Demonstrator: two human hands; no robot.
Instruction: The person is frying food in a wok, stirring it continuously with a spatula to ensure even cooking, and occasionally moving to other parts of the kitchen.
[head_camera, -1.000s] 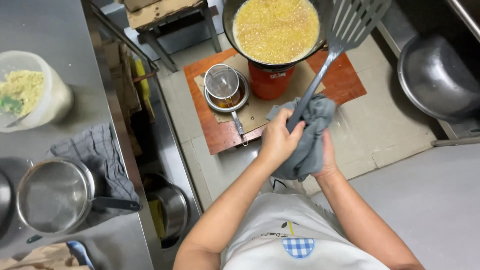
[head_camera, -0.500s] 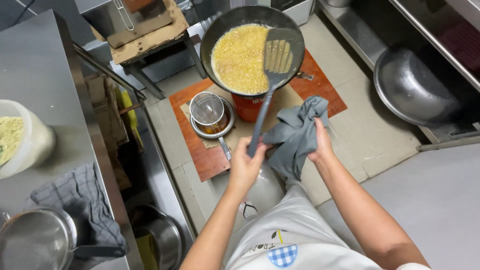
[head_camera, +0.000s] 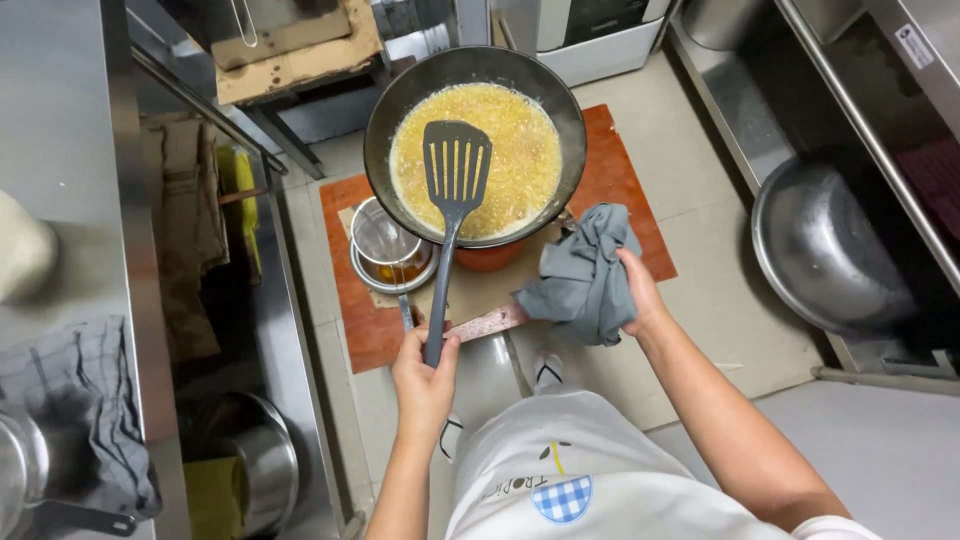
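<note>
The left hand (head_camera: 424, 372) is closed around the end of a dark spatula's (head_camera: 452, 200) long thin handle, and its fingers hide the handle's tip. The slotted, flat blade lies over the yellow, grainy, bubbling food (head_camera: 478, 160) in a wide black pan (head_camera: 400, 110); whether the blade touches the surface or hangs just above it is hard to tell from overhead. The right hand (head_camera: 640, 295) grips a crumpled grey cloth (head_camera: 585, 275), bunched in soft folds, at the pan's near right rim. The cloth covers whatever part of the pan lies beneath it, possibly a handle.

Under the pan only a sliver of an orange-red burner (head_camera: 488, 258) shows. It stands on a reddish-brown board (head_camera: 625, 200) laid on the pale tiled floor. Just left of the pan, a round wire-mesh strainer (head_camera: 385, 235) sits in a small metal bowl (head_camera: 393, 275) holding some brownish liquid.

At the right, a large dull steel basin (head_camera: 825, 245) is partly tucked under a shelf. The left edge is a brushed steel counter (head_camera: 70, 150) with a dark checked towel (head_camera: 75, 400) draped on it; a pot at the bottom corner is cut off by the frame. The person's white apron (head_camera: 580, 470) fills the bottom centre.
</note>
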